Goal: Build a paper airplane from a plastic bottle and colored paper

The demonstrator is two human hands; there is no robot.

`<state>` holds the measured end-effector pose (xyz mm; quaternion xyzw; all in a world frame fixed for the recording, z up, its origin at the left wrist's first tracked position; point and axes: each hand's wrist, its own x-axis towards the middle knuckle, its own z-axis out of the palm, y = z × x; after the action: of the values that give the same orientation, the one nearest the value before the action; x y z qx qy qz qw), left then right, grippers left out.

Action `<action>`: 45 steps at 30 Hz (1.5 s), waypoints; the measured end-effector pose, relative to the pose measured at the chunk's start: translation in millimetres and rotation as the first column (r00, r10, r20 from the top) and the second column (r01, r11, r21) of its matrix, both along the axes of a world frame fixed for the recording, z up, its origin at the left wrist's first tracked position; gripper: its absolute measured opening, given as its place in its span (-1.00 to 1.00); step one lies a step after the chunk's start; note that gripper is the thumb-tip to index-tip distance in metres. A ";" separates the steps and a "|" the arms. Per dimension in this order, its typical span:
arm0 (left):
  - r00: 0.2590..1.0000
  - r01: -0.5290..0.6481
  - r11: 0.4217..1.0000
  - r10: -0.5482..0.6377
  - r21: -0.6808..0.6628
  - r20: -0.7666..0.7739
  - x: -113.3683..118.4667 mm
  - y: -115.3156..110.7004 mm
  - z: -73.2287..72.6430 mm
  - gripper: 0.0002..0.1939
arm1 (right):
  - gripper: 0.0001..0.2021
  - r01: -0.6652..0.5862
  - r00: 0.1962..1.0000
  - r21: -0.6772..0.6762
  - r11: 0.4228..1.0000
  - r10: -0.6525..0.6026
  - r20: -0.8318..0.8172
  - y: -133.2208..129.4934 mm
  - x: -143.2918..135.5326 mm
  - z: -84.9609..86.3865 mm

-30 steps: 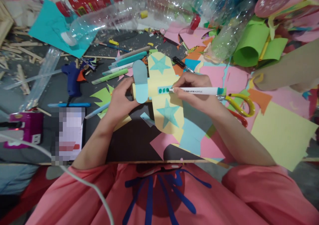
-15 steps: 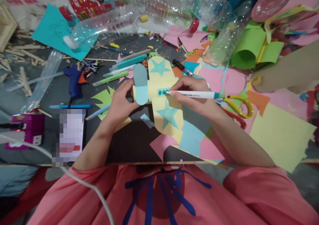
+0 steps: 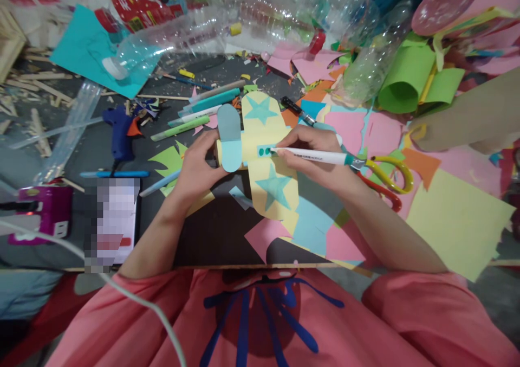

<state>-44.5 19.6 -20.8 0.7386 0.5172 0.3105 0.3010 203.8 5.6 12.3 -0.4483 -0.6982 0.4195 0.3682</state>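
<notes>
A yellow paper airplane model (image 3: 249,146) lies before me, with a blue star on each wing and a rounded blue strip (image 3: 231,154) across its left end. My left hand (image 3: 200,163) grips that left end between thumb and fingers. In my right hand (image 3: 311,153) is a white acrylic marker (image 3: 320,156) with a green end, held almost level. Its tip touches a small light-blue patch (image 3: 260,151) on the body, beside dark green dots. My right fingers hide the body's right end.
Several markers (image 3: 211,104) lie behind the model. Scissors (image 3: 392,174) sit by my right wrist, a blue glue gun (image 3: 119,131) and a phone (image 3: 125,210) to the left. Clear plastic bottles (image 3: 174,33) line the back. Paper scraps (image 3: 309,226) cover the right side.
The marker's rear end has dipped and shifted slightly left, while its tip stays at the dots on the patch. My left hand and the model have hardly moved.
</notes>
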 end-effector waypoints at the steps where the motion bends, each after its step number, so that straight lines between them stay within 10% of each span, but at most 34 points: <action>1: 1.000 -0.007 1.000 0.007 0.001 -0.002 0.0 0.0 -1.0 -0.50 | -0.77 0.005 1.000 0.008 1.000 -0.005 0.005 0.0 0.2 -0.4; 12: 0.980 -0.052 0.996 0.065 -0.074 0.190 -15.2 7.2 -3.0 -0.57 | -0.96 0.137 0.990 0.236 0.962 -0.124 -0.070 -0.2 -1.6 -3.8; 16: 0.996 -0.085 0.996 0.085 0.002 -0.027 -30.9 11.9 8.9 -0.70 | -0.95 0.135 0.991 0.205 0.969 -0.130 -0.037 0.2 -1.8 -3.0; 21: 0.909 0.149 0.989 -0.133 0.010 -0.396 -45.0 11.1 12.8 -0.87 | -0.96 0.130 0.991 0.234 0.964 -0.122 -0.049 2.4 0.2 -0.7; 26: 0.861 0.186 0.982 -0.168 -0.010 -0.479 -44.6 2.7 16.8 -0.80 | -0.81 0.146 0.986 0.105 0.984 -0.136 -0.097 0.5 1.4 4.2; 34: 0.974 0.162 0.976 -0.182 -0.146 -0.134 -19.7 -27.8 66.5 -0.74 | -0.76 -0.021 0.895 -0.274 0.961 -0.103 -0.433 1.4 -5.3 7.8; 45: 0.970 0.081 0.976 -0.030 -0.204 0.241 28.9 -34.8 45.8 -0.79 | -0.77 -0.161 0.852 -0.390 0.907 -0.071 -0.518 -2.8 -13.7 9.9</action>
<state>-15.6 -15.2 25.0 0.6743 0.4867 0.3305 0.4463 190.1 2.9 22.1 -0.3691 -0.4760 0.6736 0.4282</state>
